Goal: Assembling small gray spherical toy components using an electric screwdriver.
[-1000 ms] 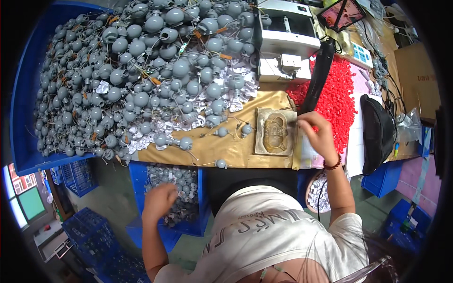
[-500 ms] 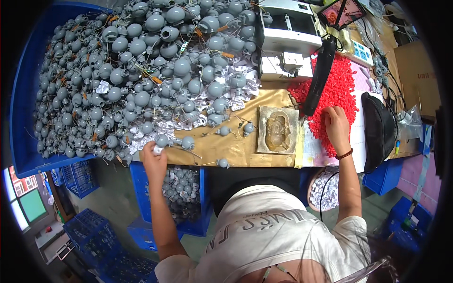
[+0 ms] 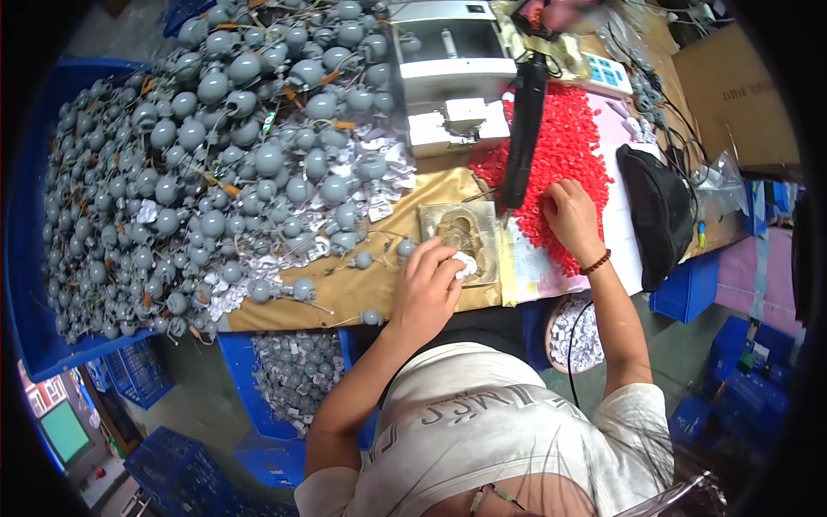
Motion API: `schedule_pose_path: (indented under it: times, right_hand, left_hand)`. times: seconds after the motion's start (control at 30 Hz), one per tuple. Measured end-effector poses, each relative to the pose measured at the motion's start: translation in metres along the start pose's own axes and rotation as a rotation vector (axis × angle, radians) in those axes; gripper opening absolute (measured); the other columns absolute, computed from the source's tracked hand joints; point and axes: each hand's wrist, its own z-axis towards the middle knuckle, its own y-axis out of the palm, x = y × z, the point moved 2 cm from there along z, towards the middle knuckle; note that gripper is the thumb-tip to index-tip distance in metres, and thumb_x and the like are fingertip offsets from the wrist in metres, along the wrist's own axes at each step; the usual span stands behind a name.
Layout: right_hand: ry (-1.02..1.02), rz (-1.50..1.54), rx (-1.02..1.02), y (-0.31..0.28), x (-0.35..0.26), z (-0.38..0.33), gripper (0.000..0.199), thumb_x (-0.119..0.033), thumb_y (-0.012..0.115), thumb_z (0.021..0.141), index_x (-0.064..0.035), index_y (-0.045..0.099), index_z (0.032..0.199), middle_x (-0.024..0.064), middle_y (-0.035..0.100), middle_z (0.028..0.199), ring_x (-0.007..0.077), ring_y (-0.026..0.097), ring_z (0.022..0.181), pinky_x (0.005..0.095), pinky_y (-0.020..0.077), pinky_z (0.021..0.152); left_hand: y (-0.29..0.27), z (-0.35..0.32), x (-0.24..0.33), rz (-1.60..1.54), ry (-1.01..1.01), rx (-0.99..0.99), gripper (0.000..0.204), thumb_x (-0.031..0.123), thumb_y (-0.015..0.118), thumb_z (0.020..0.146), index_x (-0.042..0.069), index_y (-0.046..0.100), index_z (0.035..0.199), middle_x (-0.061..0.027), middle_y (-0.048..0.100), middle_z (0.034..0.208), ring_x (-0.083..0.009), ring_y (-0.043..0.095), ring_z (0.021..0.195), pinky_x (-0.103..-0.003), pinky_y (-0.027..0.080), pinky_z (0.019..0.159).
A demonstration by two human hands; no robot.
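Observation:
My left hand [image 3: 428, 291] is closed on a small white plastic piece [image 3: 465, 265], which reaches over the lower left part of a square metal block [image 3: 489, 226]. A rounded hollow is cut into that block. At the right, my right hand [image 3: 572, 226] rests at a heap of small red plastic pieces [image 3: 551, 142]. Its fingers are curled down into the heap, and whatever they pinch is hidden. A black stick-shaped tool [image 3: 527, 129] slants between the metal block and the red heap.
Grey ball-shaped parts with wires [image 3: 215, 159] cover the left side, beside a blue bin [image 3: 30, 319]. White pieces [image 3: 231, 293] lie among them. A white machine [image 3: 457, 77] stands at the back. A black pouch [image 3: 653, 215] and a cardboard box [image 3: 736, 103] are at right.
My left hand has moved right with the white piece, from the grey parts to the metal block. My right hand has stayed at the red heap. The whole view has shifted.

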Motion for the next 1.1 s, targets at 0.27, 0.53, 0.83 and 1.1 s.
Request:
schedule_pose_path:
  times: [0.27, 0.53, 0.83, 1.1]
  right_hand:
    - [0.053, 0.547, 0.091, -0.04, -0.037, 0.007, 0.024, 0.002, 0.064, 0.09, -0.0042, 0.071, 0.113, 0.0106, 0.063, 0.095, 0.0208, 0.063, 0.083, 0.0304, 0.0517, 0.069]
    - [-0.252, 0.788, -0.004, 0.009, -0.111, -0.002, 0.019, 0.002, 0.076, 0.079, -0.003, 0.068, 0.096, 0.0091, 0.066, 0.091, 0.0282, 0.064, 0.084, 0.0371, 0.052, 0.073]
    - [-0.489, 0.433, 0.093, 0.022, -0.116, -0.007, 0.029, -0.006, 0.08, 0.075, -0.007, 0.068, 0.101, 0.0057, 0.066, 0.102, 0.0272, 0.062, 0.095, 0.0404, 0.0478, 0.081]
    - [-0.475, 0.293, 0.085, 0.018, -0.125, -0.012, 0.031, -0.009, 0.079, 0.074, -0.0077, 0.069, 0.103, 0.0077, 0.064, 0.11, 0.028, 0.06, 0.106, 0.0393, 0.0481, 0.085]
  left_hand:
    - [0.028, 0.017, -0.018, 0.237, -0.003, 0.041, 0.027, 0.004, 0.078, 0.077, 0.007, 0.068, 0.103, -0.0098, 0.062, 0.115, -0.0378, 0.053, 0.121, -0.048, 0.045, 0.101]
    - [0.024, 0.023, -0.018, 0.201, -0.043, 0.047, 0.033, 0.003, 0.077, 0.077, 0.007, 0.068, 0.108, -0.0112, 0.061, 0.116, -0.0387, 0.051, 0.124, -0.048, 0.045, 0.103]
    - [0.007, 0.032, -0.012, 0.14, -0.063, -0.02, 0.039, 0.004, 0.079, 0.078, 0.006, 0.069, 0.116, -0.0122, 0.06, 0.119, -0.0379, 0.049, 0.127, -0.048, 0.044, 0.105]
    - [-0.081, 0.026, -0.026, 0.477, -0.031, 0.059, 0.033, 0.0, 0.075, 0.077, 0.009, 0.073, 0.108, -0.0121, 0.061, 0.117, -0.0353, 0.052, 0.119, -0.046, 0.045, 0.102]
